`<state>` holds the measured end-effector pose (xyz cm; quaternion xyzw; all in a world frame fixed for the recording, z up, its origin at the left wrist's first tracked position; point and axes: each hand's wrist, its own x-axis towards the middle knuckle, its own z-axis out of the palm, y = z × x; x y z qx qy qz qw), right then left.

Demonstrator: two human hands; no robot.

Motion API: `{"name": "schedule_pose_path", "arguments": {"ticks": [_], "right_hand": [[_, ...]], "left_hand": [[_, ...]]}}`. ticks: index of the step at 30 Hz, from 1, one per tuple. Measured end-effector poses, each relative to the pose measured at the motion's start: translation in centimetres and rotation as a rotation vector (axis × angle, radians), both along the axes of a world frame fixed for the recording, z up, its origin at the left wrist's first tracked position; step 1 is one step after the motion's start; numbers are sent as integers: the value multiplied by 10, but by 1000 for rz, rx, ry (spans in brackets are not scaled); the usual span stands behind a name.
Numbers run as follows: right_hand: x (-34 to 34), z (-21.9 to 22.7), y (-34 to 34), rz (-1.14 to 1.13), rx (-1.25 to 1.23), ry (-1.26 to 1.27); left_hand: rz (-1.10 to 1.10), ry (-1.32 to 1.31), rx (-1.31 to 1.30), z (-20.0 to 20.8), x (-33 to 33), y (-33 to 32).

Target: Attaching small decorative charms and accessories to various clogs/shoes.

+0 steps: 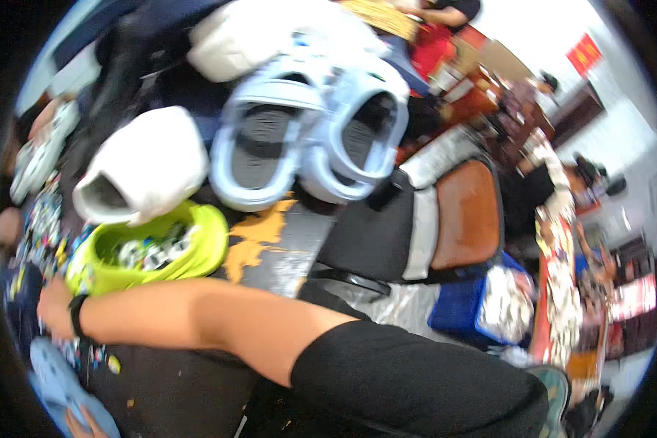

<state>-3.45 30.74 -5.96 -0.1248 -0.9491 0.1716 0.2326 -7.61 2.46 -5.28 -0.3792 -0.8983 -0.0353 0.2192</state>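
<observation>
My right arm, in a black sleeve with a black wristband, reaches across to the far left. My right hand (55, 308) is beside a heap of small colourful shoe charms (44, 219); its fingers are blurred and partly hidden. At the lower left, the fingers of my left hand (85, 423) wrap over a light blue clog (62, 383). Just beyond my right forearm lies a lime green clog (208, 244) with small white and dark pieces inside. Behind it rests a white clog (150, 164). A pair of pale blue clogs (259, 193) stands to its right.
More white clogs (237, 40) lie at the back. At the left edge another person's hand holds a pale clog (44, 153). To the right are a black and brown chair (467, 212) and a blue crate (456, 306) of white items. People work along a table farther right.
</observation>
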Motion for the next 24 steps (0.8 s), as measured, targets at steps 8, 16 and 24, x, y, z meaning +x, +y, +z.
{"name": "schedule_pose_path", "arguments": {"ticks": [8, 16, 24], "right_hand": [[63, -8, 28, 30, 18, 172], [88, 38, 29, 93, 75, 10], [75, 40, 29, 85, 3, 39]], "left_hand": [[-82, -162, 238, 27, 81, 51], [-47, -576, 595, 70, 70, 50], [-195, -1739, 1665, 72, 11, 81]]}}
